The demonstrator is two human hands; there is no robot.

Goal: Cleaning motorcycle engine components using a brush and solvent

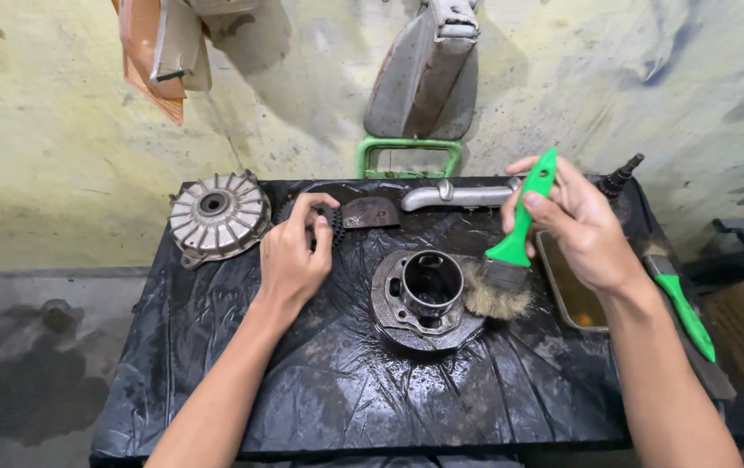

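On the desk [216,381], which is covered in wet black plastic sheeting, a round metal engine part with a wide central bore [426,299] sits near the middle. The right hand [575,225] has its grip pressed around the green handle of a paintbrush [515,251], thumb on top and fingers wrapped behind; the worn, dirty bristles touch the right edge of the engine part. The left hand [292,256] rests to the left of that part, its fingers curled and pinching a small dark toothed piece [334,224] between thumb and fingertips. Just beyond that hand lies a flat dark metal plate [372,211], and at the desk's far left corner a finned, silver-grey brake drum hub [218,215] lies flat. A bent grey metal pipe [454,197] runs along the far edge, ending near the right hand. To the right of the brush stands a shallow metal tray [554,260] holding brownish liquid, and beside the right forearm lies a second green-handled tool [684,310]. Behind the desk, against the stained wall, a green metal frame [409,146] stands below a hanging grey metal cover [424,69].
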